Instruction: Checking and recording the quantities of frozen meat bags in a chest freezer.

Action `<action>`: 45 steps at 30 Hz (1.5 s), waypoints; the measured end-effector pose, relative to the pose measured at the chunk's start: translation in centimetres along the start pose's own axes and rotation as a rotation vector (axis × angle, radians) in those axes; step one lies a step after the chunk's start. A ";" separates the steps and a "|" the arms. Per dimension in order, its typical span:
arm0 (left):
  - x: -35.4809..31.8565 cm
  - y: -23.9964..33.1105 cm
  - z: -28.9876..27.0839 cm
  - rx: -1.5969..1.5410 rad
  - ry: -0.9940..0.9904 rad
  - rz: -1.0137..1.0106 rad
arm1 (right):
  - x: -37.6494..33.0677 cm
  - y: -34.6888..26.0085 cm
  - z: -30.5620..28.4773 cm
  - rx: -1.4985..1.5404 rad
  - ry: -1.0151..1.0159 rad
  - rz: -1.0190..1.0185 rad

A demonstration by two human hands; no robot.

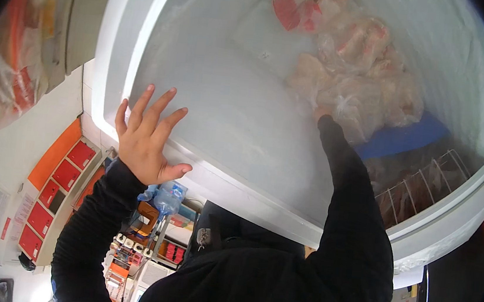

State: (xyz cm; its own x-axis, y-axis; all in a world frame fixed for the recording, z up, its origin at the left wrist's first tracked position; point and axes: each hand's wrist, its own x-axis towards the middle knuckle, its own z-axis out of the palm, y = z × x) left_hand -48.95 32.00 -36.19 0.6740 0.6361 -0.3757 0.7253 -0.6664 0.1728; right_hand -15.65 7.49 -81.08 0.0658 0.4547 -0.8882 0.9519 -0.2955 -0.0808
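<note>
A white chest freezer [237, 193] stands open in front of me, its inner walls frosted. My left hand [147, 144] hovers over its near left rim with fingers spread, holding nothing. My right arm reaches deep inside. Only a small part of my right hand [322, 111] shows past the black sleeve, against a clear plastic bag [356, 101] with pale contents. The fingers of that hand are hidden, so its grip cannot be made out. More clear bags [356, 42] with pale and reddish contents are heaped behind it, and a bag with red parts [295, 9] lies farthest back.
A blue sheet [412, 133] lies beside the bags. To its right, a white wire basket [428, 179] holds dark bagged items. Outside the freezer at left are red drawers [40, 218], and below them shelves with a large blue water bottle [167, 199]. A blurred bag [16, 56] fills the upper left.
</note>
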 end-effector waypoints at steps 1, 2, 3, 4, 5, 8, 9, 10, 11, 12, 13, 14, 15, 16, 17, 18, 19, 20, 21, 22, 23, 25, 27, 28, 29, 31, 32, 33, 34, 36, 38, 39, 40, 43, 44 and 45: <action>0.0 0.1 -0.1 -0.012 0.005 -0.004 | -0.9 0.3 -1.1 -0.116 -0.042 -0.111; -0.4 0.1 -0.3 -0.008 0.013 -0.017 | -2.2 -0.4 -2.5 -0.232 -0.087 -0.229; -0.5 0.1 -0.4 -0.001 0.010 -0.015 | -3.0 -0.6 -3.9 -0.242 -0.074 -0.226; -0.6 0.1 -0.5 0.007 0.007 -0.012 | -3.9 -0.7 -5.3 0.079 -0.029 -0.098; -0.7 0.1 -0.7 -0.019 0.015 -0.009 | -5.0 -0.7 -6.8 0.395 0.022 0.025; -0.9 0.4 -0.5 -0.046 0.027 -0.019 | -10.1 -0.1 -11.4 0.066 0.362 -0.309; -0.6 0.6 -0.9 -0.079 0.032 -0.007 | -10.8 0.6 -11.6 0.054 0.386 -0.294; -0.4 0.7 -1.1 -0.087 0.063 0.010 | -10.9 2.0 -10.2 0.478 0.299 -0.214; -0.3 0.8 -1.0 -0.105 0.066 0.016 | -11.4 2.8 -9.7 0.900 0.200 -0.146; -1.0 0.7 -0.9 -0.103 0.053 -0.010 | -13.9 0.7 -12.7 0.894 0.200 -0.180; -1.3 0.9 -0.9 -0.125 0.059 -0.019 | -17.6 -2.5 -16.8 1.410 0.066 -0.055; -1.3 1.0 -0.7 -0.119 0.087 -0.010 | -22.0 -6.4 -20.9 1.921 -0.081 0.089; -1.2 0.9 -1.0 -0.143 0.101 0.000 | -25.1 -8.0 -23.7 1.927 -0.048 0.064; -1.1 1.0 -0.9 -0.168 0.116 0.012 | -27.8 -9.3 -26.0 2.012 -0.074 0.022; -0.9 1.0 -0.9 -0.183 0.124 0.021 | -30.3 -10.3 -27.9 2.096 -0.103 -0.027; -0.7 1.0 -0.7 -0.170 0.158 0.039 | -32.8 -10.9 -29.5 2.098 -0.066 -0.059; -0.8 0.9 -0.5 -0.188 0.189 0.039 | -35.1 -11.5 -30.9 2.075 -0.024 -0.096; -0.9 0.9 -0.6 -0.208 0.218 0.045 | -37.6 -12.0 -32.3 2.054 0.022 -0.131; -1.1 0.9 -0.6 -0.200 0.201 0.046 | -40.1 -12.9 -33.6 2.056 0.055 -0.155; -0.9 0.7 -0.9 -0.189 0.228 0.066 | -42.6 -13.8 -34.9 2.016 0.081 -0.177; -1.3 0.6 -1.3 -0.217 0.247 0.078 | -45.6 -14.9 -35.3 1.977 0.102 -0.191; -2.5 0.2 -0.9 -0.262 0.310 0.106 | -50.5 -17.1 -35.2 1.988 0.175 -0.259; -3.1 -0.5 0.0 -0.407 0.327 0.153 | -54.2 -18.7 -36.1 2.000 0.336 -0.373; -3.0 -1.2 1.2 -0.552 0.397 0.209 | -56.1 -19.4 -36.4 2.003 0.432 -0.421; -3.0 -1.7 1.6 -0.693 0.465 0.284 | -58.1 -20.2 -37.5 1.921 0.515 -0.459; -4.8 -1.3 -2.0 -0.719 0.490 0.362 | -61.5 -21.3 -38.6 1.783 0.654 -0.469; -6.2 -1.3 -3.4 -0.770 0.524 0.399 | -62.6 -22.0 -38.9 1.717 0.692 -0.456; -7.5 -1.2 -4.7 -0.822 0.547 0.452 | -63.5 -22.4 -38.8 1.702 0.689 -0.495; -8.7 -1.2 -6.1 -0.803 0.576 0.440 | -64.3 -22.8 -38.7 1.642 0.689 -0.520; -11.3 -1.2 -8.2 -0.932 0.548 0.567 | -65.2 -24.5 -38.8 1.572 0.680 -0.575; -13.4 -0.6 -8.9 -0.890 0.597 0.578 | -65.7 -26.6 -39.0 1.653 0.736 -0.582; -13.9 -0.3 -9.2 -0.866 0.626 0.611 | -64.3 -27.0 -38.3 1.701 0.774 -0.581; -14.4 -0.1 -9.4 -0.849 0.648 0.604 | -63.0 -26.9 -37.2 1.690 0.770 -0.610; -14.3 0.6 -9.3 -0.769 0.732 0.718 | -57.4 -25.2 -33.0 1.570 0.521 -0.534; -14.0 0.6 -8.4 -0.705 0.678 0.680 | -55.1 -25.0 -31.8 1.532 0.468 -0.528; -13.8 0.6 -7.7 -0.645 0.620 0.643 | -53.9 -25.3 -31.4 1.529 0.468 -0.533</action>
State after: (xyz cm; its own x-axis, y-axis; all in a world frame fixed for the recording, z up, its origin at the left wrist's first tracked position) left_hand -56.76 25.80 -23.85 0.7745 0.4487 0.4458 0.0292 -0.7295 0.6834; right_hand -33.89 16.82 -17.00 0.1993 0.8752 -0.4407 -0.2284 -0.3959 -0.8894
